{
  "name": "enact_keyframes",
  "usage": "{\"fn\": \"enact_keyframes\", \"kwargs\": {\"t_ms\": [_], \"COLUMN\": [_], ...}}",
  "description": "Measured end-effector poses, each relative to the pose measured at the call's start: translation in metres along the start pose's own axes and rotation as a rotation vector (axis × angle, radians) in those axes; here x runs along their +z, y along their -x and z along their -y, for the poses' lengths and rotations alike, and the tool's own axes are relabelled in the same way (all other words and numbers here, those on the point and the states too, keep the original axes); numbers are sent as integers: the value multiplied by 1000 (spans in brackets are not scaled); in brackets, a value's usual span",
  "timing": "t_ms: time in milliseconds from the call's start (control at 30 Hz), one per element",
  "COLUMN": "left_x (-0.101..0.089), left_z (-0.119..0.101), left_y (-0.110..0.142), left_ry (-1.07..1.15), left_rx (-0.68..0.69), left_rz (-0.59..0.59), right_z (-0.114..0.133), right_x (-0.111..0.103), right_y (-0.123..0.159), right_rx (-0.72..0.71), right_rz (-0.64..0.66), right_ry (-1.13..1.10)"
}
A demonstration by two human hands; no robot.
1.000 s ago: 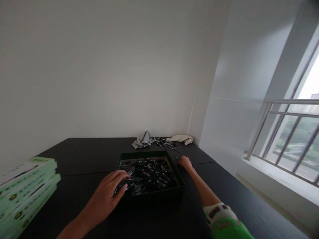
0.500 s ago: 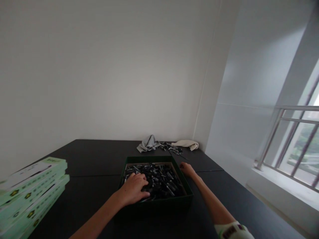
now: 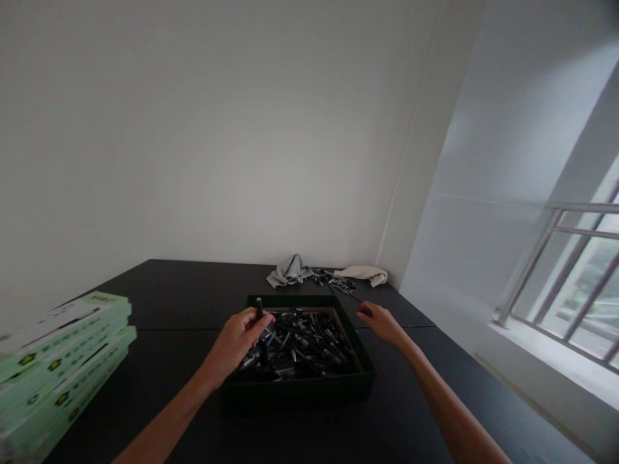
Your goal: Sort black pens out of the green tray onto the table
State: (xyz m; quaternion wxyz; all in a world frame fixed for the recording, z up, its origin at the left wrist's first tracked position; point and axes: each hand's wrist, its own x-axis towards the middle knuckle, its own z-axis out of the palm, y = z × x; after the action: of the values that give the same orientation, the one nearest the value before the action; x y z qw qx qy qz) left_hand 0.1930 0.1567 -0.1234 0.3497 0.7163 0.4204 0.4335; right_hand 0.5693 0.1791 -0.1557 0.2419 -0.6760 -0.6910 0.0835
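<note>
My left hand (image 3: 244, 332) is above the left side of a dark green box (image 3: 302, 385), with its fingers closed on a black pen (image 3: 260, 308) that stands upright in the grip. Inside the box lies a heap of black pens or pen parts (image 3: 304, 341), some with clear or silvery pieces. To the right of the box, my right hand (image 3: 378, 319) has its fingers drawn together just over the table. A thin dark stick shows by its fingertips; whether the hand grips it I cannot tell.
Light green boxes (image 3: 68, 361) are stacked on the black table (image 3: 178, 303) at the left. At the back lie a grey cloth (image 3: 289, 272), a loose pile of pens (image 3: 333, 280) and a cream cloth (image 3: 365, 274). A window railing (image 3: 532, 261) is at the right.
My left hand has risen out of the heap, up and left, with a black pen in it. My right hand has shifted slightly right, and the view has tilted a little.
</note>
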Motion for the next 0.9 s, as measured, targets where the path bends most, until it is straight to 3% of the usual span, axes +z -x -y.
{"fn": "enact_keyframes", "kwargs": {"t_ms": [167,300,367,500,600,700,800,900], "left_x": [-10,-13,-11,-8,-10,-14,-17,-15], "left_z": [-13,-23,-27,-33,-33,-27,-17,-9], "left_y": [12,33,43,58,67,81,100,117], "left_ry": [284,470,524,556,501,360,247,161], "left_rx": [-116,-185,-224,-260,-215,-97,-37,-28], "left_rz": [-149,-193,-209,-224,-176,-83,40,37], "right_z": [51,119,152,194,205,203,198,194], "right_x": [-11,-11,-9,5,25,44,46,29], "right_y": [29,70,91,118,130,139,142,129], "right_rx": [-147,-307,-389,-450,-391,-365,-450,-554], "right_rz": [-28,115,201,294,364,533,670,647], "right_ry": [-185,-387,-625,-766,-909,-1044,-902,-580]}}
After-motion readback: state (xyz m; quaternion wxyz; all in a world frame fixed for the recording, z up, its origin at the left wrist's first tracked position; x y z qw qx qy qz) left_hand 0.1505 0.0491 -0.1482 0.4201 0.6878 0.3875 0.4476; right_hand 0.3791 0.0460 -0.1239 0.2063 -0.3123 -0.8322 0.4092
